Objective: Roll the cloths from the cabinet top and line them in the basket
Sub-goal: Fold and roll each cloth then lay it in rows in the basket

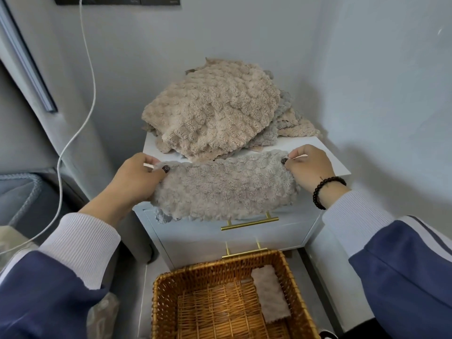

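Note:
A fluffy grey-beige cloth (225,189) is stretched across the front edge of the white cabinet top (327,157), its lower part hanging over the drawer. My left hand (140,178) pinches its left end and my right hand (309,166) pinches its right end. Behind it lies a heap of similar beige and grey cloths (212,111). Below, on the floor, stands a wicker basket (168,285) holding one rolled cloth (270,292) along its right side.
The cabinet stands in a corner of grey walls. Its drawers have brass handles (249,223). A white cable (88,69) hangs down the wall at the left, above a grey padded seat (22,192).

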